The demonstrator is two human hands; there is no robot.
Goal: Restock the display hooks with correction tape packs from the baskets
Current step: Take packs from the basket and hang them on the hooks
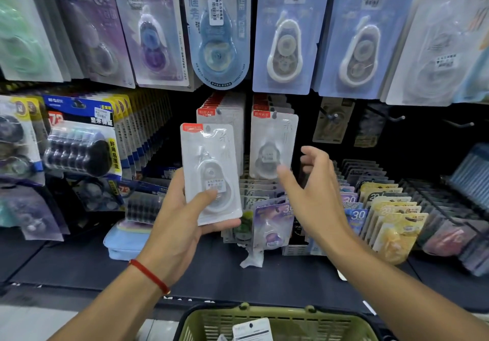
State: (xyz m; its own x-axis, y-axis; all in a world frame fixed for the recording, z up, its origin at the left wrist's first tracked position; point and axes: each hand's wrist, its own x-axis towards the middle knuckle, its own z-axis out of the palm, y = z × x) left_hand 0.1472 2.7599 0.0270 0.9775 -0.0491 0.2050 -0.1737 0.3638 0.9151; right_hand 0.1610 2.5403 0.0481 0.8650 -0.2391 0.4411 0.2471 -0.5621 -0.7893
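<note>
The left hand [182, 216] grips a white correction tape pack [211, 174] with a red corner label, upright. Right hand [312, 192] hovers spread, empty, near the hung packs [274, 144].

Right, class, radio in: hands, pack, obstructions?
Left hand grips white pack. Right hand open, empty. Matching hooks nearly full.

The left hand [182, 208] is gripping a white pack [211, 174] upright, thumb lying across its front and fingers curling under its lower edge, while the right hand [312, 189] is hovering just right of the pack with fingers loosely spread.
</note>
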